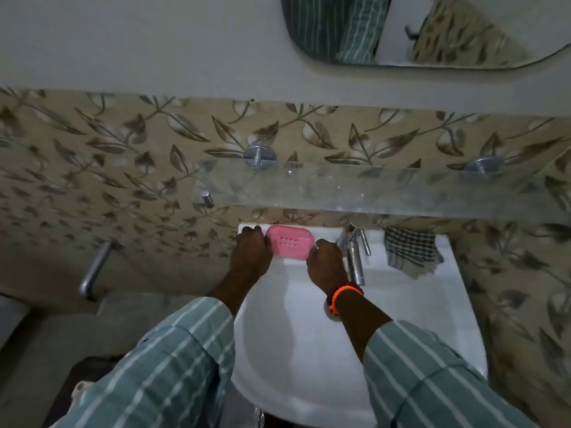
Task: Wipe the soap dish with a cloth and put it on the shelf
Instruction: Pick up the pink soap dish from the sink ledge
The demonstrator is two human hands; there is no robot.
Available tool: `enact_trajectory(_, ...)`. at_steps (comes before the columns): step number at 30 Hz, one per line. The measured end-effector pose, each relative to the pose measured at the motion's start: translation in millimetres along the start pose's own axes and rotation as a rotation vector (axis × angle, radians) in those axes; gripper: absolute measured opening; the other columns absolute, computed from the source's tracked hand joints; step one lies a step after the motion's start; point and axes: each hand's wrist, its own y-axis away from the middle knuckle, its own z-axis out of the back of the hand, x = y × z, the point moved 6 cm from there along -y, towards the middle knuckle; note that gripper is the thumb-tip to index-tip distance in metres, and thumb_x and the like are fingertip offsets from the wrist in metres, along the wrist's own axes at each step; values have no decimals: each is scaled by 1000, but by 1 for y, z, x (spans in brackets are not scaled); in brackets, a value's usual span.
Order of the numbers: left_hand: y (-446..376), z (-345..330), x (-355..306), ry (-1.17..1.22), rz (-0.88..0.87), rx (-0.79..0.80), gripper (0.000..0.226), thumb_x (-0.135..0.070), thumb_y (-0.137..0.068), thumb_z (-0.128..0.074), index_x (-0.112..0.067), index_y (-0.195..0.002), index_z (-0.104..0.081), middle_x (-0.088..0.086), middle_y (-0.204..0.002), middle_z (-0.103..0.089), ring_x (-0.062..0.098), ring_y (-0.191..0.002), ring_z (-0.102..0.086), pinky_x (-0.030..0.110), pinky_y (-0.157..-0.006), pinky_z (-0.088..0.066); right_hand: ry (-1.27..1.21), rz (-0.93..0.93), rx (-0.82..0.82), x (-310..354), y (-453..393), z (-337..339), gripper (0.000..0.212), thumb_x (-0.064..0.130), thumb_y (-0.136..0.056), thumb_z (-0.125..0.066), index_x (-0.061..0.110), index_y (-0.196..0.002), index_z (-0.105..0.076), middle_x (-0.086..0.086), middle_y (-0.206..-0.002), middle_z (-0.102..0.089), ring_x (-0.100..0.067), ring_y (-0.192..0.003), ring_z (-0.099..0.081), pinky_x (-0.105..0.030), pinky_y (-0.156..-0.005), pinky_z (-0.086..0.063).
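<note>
At the far left we see a metal wall pipe (pixel 94 270) projecting from the leaf-patterned tiles (pixel 92 168). Moving right, our left hand (pixel 251 253), its striped sleeve (pixel 173 359) below it, rests on the back left corner of the white basin (pixel 293 350), fingers curled against the left end of the pink soap dish (pixel 289 242). The dish sits flat on the basin's back edge, left of the tap, its slotted inside facing up. Our right hand (pixel 326 265), wearing an orange wristband (pixel 343 296), closes on the dish's right end; we cannot tell how firmly either hand grips, only that both touch the dish. Just right of that hand stands the chrome tap (pixel 355 254). Further right, a checked cloth (pixel 411 251) lies crumpled on the basin's back right corner. Above all of this the glass shelf (pixel 370 193) spans the wall on two metal mounts (pixel 259 156), and a mirror (pixel 432 29) fills the top right.
</note>
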Motion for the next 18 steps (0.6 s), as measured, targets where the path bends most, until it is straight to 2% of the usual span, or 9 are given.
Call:
enact_trajectory(1, -3, -2, 2, 17, 16, 6, 31, -25, -100, -44, 2, -104, -59, 28, -108, -61, 43, -105, -58, 51, -88, -51, -9, -13, 2, 0, -4, -1, 22, 10, -99, -45, -7, -100, -59, -28, -107, -62, -40, -100, -60, -23, -67, -34)
enact_trajectory(3, -10, -3, 4, 44, 36, 4, 34, -26, -102, -42, 3, -101, -60, 30, -106, -61, 45, -102, -58, 50, -86, -50, -39, -64, -6, 0, -10, 0, 22, 7, -98, -47, -11, -99, -61, -28, -106, -64, -38, -100, -62, -11, -52, -29)
enact_trajectory(4, -11, -2, 3, 55, 44, 21, 36, -25, -103, -41, 5, -99, -61, 31, -104, -62, 46, -100, -59, 50, -84, -49, -38, -113, -1, 0, -11, 1, 22, 5, -98, -48, -12, -99, -62, -28, -105, -66, -38, -100, -63, -13, -50, -33)
enact_trajectory(7, -17, -7, 1, 139, 13, 43, 37, -17, -102, -42, 8, -86, -65, 32, -95, -68, 44, -90, -63, 43, -76, -46, -112, -148, -18, 0, -17, -2, 23, 2, -97, -48, -14, -96, -64, -29, -105, -67, -38, -101, -64, -21, -64, -35)
enact_trajectory(10, -18, -10, 5, 229, 77, 55, 39, -13, -102, -44, 7, -78, -68, 29, -88, -72, 41, -84, -67, 36, -69, -43, -188, -218, -2, 0, -22, -5, 24, 3, -98, -48, -15, -98, -64, -30, -104, -68, -37, -100, -66, -22, -66, -38)
enact_trajectory(13, -16, -10, 10, 298, 147, 39, 40, -14, -102, -46, 8, -77, -69, 30, -86, -72, 41, -82, -68, 35, -68, -43, -237, -280, 18, -3, -28, -4, 27, 5, -97, -48, -15, -96, -65, -30, -101, -69, -39, -98, -67, -28, -67, -42)
enact_trajectory(15, -16, -9, 12, 334, 186, 46, 37, -13, -101, -49, 8, -79, -70, 28, -87, -73, 38, -83, -69, 30, -67, -40, -244, -310, 72, -6, -31, -5, 25, 5, -95, -49, -11, -101, -67, -26, -104, -69, -39, -101, -66, -35, -78, -53)
enact_trajectory(16, -16, -9, 13, 354, 204, 52, 34, -12, -100, -51, 7, -81, -72, 27, -88, -74, 37, -85, -69, 28, -68, -39, -249, -319, 91, -9, -33, -7, 23, 4, -92, -51, -10, -99, -68, -24, -102, -71, -39, -100, -67, -40, -83, -56)
enact_trajectory(18, -15, -8, 15, 376, 234, 47, 30, -11, -98, -53, 6, -84, -74, 26, -90, -74, 36, -86, -69, 28, -70, -42, -273, -308, 75, -14, -37, -8, 19, 2, -85, -56, -9, -89, -71, -24, -94, -73, -40, -94, -70, -49, -82, -59)
